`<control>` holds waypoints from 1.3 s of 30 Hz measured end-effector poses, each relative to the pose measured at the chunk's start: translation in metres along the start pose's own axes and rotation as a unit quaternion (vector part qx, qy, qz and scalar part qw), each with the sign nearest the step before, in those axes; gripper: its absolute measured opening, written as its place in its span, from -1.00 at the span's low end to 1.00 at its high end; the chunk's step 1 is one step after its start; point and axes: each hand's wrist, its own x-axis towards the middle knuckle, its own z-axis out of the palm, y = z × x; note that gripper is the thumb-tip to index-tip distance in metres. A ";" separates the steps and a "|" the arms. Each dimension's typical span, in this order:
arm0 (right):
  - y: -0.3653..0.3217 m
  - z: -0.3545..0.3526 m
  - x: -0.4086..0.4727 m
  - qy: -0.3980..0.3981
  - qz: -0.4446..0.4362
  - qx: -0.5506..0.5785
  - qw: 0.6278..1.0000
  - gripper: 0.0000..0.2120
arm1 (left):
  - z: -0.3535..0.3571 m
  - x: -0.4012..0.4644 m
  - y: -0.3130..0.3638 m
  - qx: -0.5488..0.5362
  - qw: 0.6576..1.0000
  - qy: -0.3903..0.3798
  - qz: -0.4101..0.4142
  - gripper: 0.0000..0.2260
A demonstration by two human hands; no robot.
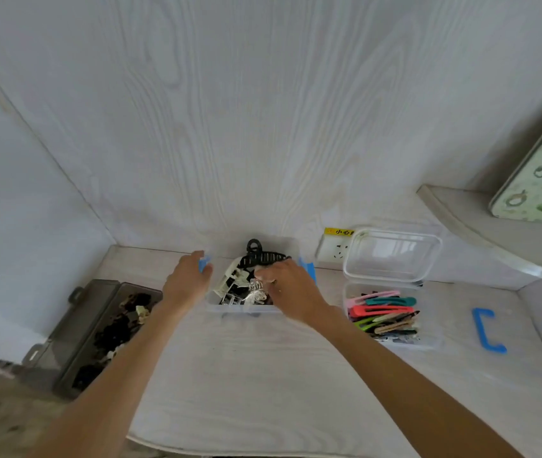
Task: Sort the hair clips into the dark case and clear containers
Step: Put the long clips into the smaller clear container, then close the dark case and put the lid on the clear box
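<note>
A clear middle container (243,310) with blue side latches holds several claw clips, among them a large black claw clip (263,257), a cream one and a clear claw clip (258,292). My left hand (187,279) grips the container's left rim at the blue latch (204,262). Inside the container my right hand (291,289) curls its fingers down onto the clear claw clip. At the left lies the open dark case (74,328) with small dark and cream clips. The clear right container (428,345) holds several coloured flat clips (383,312).
The right container's clear lid (393,256) stands open against the wall beside a wall socket (334,249). A loose blue handle (487,330) lies on the white table (246,375) at the far right. A shelf with a patterned tin (540,180) juts out at the upper right.
</note>
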 end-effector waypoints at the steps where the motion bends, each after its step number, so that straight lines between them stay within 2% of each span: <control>1: 0.001 -0.004 -0.004 0.017 -0.005 0.011 1.000 -0.67 | 0.000 -0.003 0.000 0.046 0.999 -0.008 -0.013 -0.58; 3: 0.010 -0.018 -0.022 0.069 -0.010 0.027 0.997 -0.68 | 0.004 -0.013 0.008 0.148 0.988 0.032 0.005 -0.48; 4: 0.020 -0.028 -0.036 0.106 -0.008 0.028 0.994 -0.70 | 0.009 -0.019 0.018 0.174 0.981 0.072 0.040 -0.44; 6: 0.046 -0.043 -0.070 0.182 0.028 0.012 0.983 -0.72 | 0.023 -0.032 0.040 0.157 0.970 0.140 0.123 -0.46; 9: 0.097 -0.056 -0.122 0.286 0.189 -0.002 0.939 -0.69 | 0.052 -0.049 0.085 0.084 0.937 0.201 0.275 -0.68; 10: 0.114 -0.060 -0.139 0.300 0.254 0.004 0.920 -0.68 | 0.066 -0.057 0.103 0.072 0.925 0.177 0.330 -0.73; 13: 0.144 -0.068 -0.167 0.217 0.416 0.115 0.876 -0.57 | 0.122 -0.079 0.140 0.116 0.893 -0.032 0.433 -0.69; 15: 0.151 -0.067 -0.173 0.144 0.452 0.214 0.854 -0.54 | 0.170 -0.091 0.153 0.183 0.851 -0.120 0.477 -0.49; 16: 0.148 -0.063 -0.169 0.121 0.439 0.237 0.858 -0.53 | 0.187 -0.094 0.151 0.203 0.838 -0.133 0.489 -0.38; 18: 0.144 -0.061 -0.170 0.117 0.418 0.261 0.862 -0.52 | 0.213 -0.097 0.149 0.224 0.832 -0.137 0.489 -0.26; 21: 0.150 -0.059 -0.172 0.110 0.399 0.311 0.856 -0.54 | 0.217 -0.089 0.142 0.234 0.833 -0.088 0.493 -0.25; 25: 0.161 -0.061 -0.170 0.037 0.352 0.404 0.844 -0.57 | 0.203 -0.075 0.141 0.264 0.829 -0.043 0.492 -0.23; 27: 0.170 -0.064 -0.169 0.013 0.302 0.338 0.891 -0.61 | 0.193 -0.072 0.140 0.277 0.838 -0.032 0.470 -0.19; 29: 0.187 -0.066 -0.170 0.083 0.285 0.142 0.944 -0.60 | 0.185 -0.069 0.136 0.287 0.841 -0.030 0.458 -0.19; 31: 0.210 -0.069 -0.179 0.117 0.312 -0.034 0.942 -0.50 | 0.184 -0.070 0.135 0.292 0.850 -0.039 0.436 -0.19; 33: 0.234 -0.070 -0.192 0.090 0.350 -0.108 0.926 -0.43 | 0.189 -0.078 0.142 0.276 0.866 -0.049 0.413 -0.17; 36: 0.257 -0.072 -0.216 0.058 0.356 -0.132 0.923 -0.45 | 0.208 -0.097 0.184 0.225 0.885 -0.045 0.405 -0.26; 39: 0.269 -0.086 -0.229 0.053 0.338 -0.112 0.933 -0.44 | 0.233 -0.096 0.233 0.260 0.871 -0.052 0.414 -0.51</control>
